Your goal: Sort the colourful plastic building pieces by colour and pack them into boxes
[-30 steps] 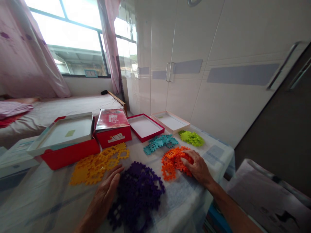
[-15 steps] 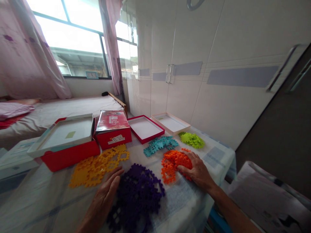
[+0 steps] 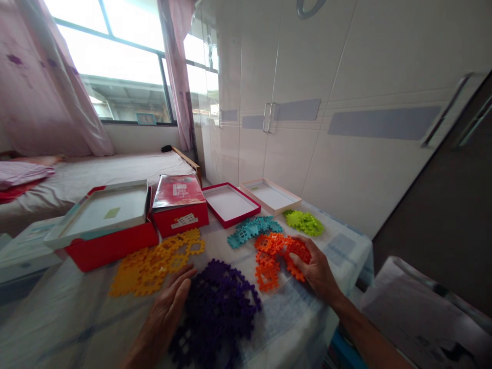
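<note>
My right hand [image 3: 317, 266] grips some orange interlocking plastic pieces [image 3: 295, 259] between thumb and fingers, at the right side of the orange pile [image 3: 267, 271]. Flat on the cloth, fingers stretched out, my left hand [image 3: 169, 302] rests along the left edge of a large dark purple heap of the same notched pieces [image 3: 221, 302]. Yellow pieces [image 3: 154, 261] lie spread just beyond its fingertips. Behind the orange ones are teal pieces [image 3: 251, 229] and a small lime green pile [image 3: 304, 222].
A red box with a white tray on it [image 3: 111, 246] stands at the left, beside a closed-looking red box [image 3: 180, 215]. Two shallow lids, one red-rimmed [image 3: 230, 221] and one pale [image 3: 274, 207], lie at the back. The patterned tablecloth [image 3: 284, 318] drops off at the right edge.
My right hand has shifted slightly right and turned, drawing some orange pieces away from the rest and tilting them up. My left hand stays where it was.
</note>
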A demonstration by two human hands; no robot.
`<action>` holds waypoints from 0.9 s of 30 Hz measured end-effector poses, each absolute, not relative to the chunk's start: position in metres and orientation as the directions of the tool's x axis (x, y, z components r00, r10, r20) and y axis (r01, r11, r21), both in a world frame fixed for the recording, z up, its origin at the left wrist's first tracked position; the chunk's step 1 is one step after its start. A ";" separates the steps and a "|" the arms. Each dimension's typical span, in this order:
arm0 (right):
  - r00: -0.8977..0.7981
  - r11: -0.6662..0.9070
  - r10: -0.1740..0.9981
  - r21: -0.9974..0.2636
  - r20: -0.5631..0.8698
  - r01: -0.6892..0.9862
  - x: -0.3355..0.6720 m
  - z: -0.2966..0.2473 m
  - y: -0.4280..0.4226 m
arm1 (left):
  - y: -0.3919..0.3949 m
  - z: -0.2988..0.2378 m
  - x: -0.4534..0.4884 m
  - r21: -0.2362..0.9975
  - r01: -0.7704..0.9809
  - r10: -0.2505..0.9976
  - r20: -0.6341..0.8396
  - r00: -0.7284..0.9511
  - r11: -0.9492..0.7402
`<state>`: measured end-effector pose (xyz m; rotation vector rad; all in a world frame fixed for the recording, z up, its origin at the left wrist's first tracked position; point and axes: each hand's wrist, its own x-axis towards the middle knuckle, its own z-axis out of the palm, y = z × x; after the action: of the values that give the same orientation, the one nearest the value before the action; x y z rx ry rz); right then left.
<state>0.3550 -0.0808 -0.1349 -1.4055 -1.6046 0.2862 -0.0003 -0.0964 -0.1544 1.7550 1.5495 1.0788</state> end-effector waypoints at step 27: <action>0.487 0.250 0.802 -0.935 0.346 0.252 0.363 -0.129 -0.065 | -0.097 -0.152 0.001 0.813 0.552 0.977 0.212 0.015 -0.185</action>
<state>0.3633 -0.0654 -0.1286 -1.3068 -1.0465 0.4865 0.0008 -0.0973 -0.1520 1.7802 1.5625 1.0677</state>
